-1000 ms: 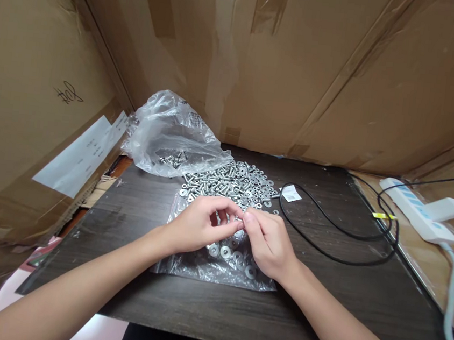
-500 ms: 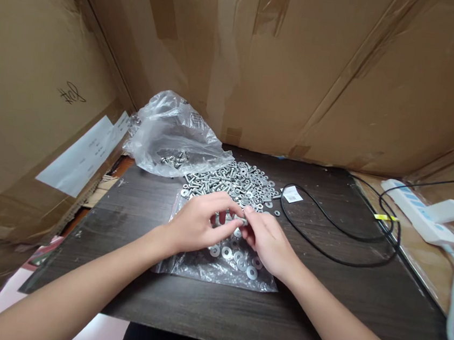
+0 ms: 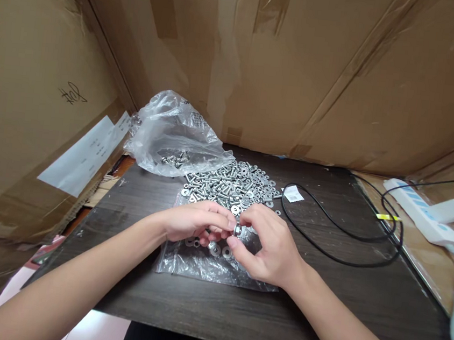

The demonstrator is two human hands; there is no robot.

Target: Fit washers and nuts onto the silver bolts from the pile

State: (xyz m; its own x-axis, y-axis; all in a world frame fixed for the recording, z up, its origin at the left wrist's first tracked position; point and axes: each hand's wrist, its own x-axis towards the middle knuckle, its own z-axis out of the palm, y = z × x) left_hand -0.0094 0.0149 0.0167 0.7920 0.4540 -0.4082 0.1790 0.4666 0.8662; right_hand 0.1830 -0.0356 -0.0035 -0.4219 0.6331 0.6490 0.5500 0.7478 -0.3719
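Note:
My left hand (image 3: 193, 222) is closed in a pinch, palm side turned right, on a small shiny bolt whose shank its fingers mostly hide. At the end of that bolt shows a six-sided nut (image 3: 237, 229). Around the nut curl the thumb and forefinger of my right hand (image 3: 271, 246), one below and one above it. Both hands are held over a clear plastic bag (image 3: 216, 274) with flat washers (image 3: 215, 249) on or in it. Just beyond my fingers spreads a heap of loose bolts (image 3: 213, 185), nuts and washers.
A larger crumpled plastic bag (image 3: 174, 132) lies open at the back left, with bolts inside. To the right are a small white paper (image 3: 292, 193), a looped black cable (image 3: 335, 261) and a white power strip (image 3: 421, 212). Cardboard walls (image 3: 285, 79) enclose the dark table (image 3: 180, 308).
My right hand has turned and its thumb and forefinger now wrap around the nut. My left hand has rolled and lowered slightly, and the nut's end now faces me.

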